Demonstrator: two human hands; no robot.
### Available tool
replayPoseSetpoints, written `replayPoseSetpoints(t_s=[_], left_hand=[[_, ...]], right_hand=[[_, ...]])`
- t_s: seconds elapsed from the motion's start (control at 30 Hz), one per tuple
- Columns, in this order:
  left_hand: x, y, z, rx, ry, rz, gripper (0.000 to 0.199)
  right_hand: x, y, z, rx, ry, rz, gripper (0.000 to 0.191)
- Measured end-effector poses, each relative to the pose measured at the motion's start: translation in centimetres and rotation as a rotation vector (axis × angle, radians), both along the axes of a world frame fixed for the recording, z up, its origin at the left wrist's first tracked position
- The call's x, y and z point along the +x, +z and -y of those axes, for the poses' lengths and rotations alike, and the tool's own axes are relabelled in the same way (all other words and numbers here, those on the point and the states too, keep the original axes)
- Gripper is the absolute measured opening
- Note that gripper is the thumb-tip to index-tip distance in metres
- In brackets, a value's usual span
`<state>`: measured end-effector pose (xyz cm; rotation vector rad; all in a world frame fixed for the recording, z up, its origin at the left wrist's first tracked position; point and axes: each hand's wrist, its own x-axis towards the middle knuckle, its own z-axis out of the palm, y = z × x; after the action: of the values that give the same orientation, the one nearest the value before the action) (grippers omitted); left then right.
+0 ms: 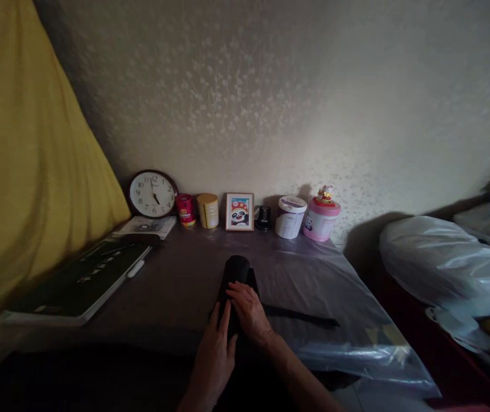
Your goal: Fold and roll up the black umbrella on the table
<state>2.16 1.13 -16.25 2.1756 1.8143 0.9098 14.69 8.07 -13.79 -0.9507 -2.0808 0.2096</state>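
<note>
A black rolled-up bundle, which looks like cloth, lies lengthwise on the table in front of me. My right hand rests across its top and right side, fingers stretched out and close together. Along its left near side lies my left hand, fingers extended and the thumb apart. Both hands touch the bundle without wrapping round it. From its right side a thin black strap trails over the table. The bundle's near end is hidden by my hands and the dark below.
A plastic-covered table holds a green book, a white marker and a clock. Along the wall stand a red can, a yellow can, a panda picture and tubs. White bags sit right.
</note>
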Motion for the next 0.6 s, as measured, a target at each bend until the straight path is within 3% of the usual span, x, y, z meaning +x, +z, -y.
replayPoseSetpoints(t_s=[0.3, 0.43, 0.6], left_hand=[[0.0, 0.7, 0.0, -0.071, 0.015, 0.029, 0.055], [0.1, 0.9, 0.0, -0.109, 0.024, 0.030, 0.056], [0.4, 1.2, 0.0, -0.114, 0.043, 0.024, 0.057]], right_hand=[[-0.7, 0.1, -7.1, -0.074, 0.054, 0.172, 0.031], [-1.1, -0.2, -9.9, -0.101, -0.035, 0.170, 0.032], [-0.3, 0.3, -11.4, -0.344, -0.253, 0.022, 0.031]])
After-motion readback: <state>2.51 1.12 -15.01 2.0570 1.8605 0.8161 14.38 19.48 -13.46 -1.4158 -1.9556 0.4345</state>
